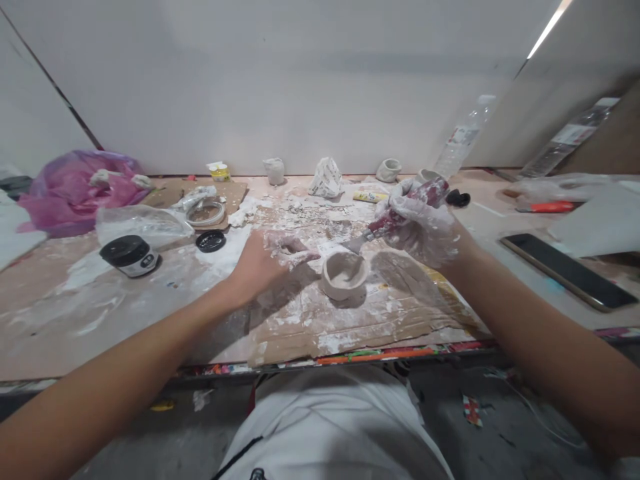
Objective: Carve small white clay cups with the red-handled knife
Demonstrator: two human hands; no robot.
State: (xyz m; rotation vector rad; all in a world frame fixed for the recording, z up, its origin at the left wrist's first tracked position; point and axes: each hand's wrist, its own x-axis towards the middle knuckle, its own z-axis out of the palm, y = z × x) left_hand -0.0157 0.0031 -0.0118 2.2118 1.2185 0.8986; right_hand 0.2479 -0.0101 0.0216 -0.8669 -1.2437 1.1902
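A small grey clay bowl (345, 280) stands upright on a white-smeared sheet of cardboard (300, 337) in front of me. My right hand (420, 223), coated in white, is wrapped round the dark red handle of a putty knife (383, 223). The knife slants down to the left, and its pale tip is by the bowl's far rim; whether they touch I cannot tell. My left hand (290, 252) is just left of the bowl, fingers curled and thumb and forefinger together, pointing at the rim. What they pinch, if anything, is too small to make out.
Small pale pots (389, 170), crumpled paper (326, 179) and a yellow tube (370, 197) lie along the back. To the left are a black-lidded jar (130, 255), a black lid (211, 241) and a pink bag (85, 190). A phone (567, 270) and water bottles (465, 137) are to the right.
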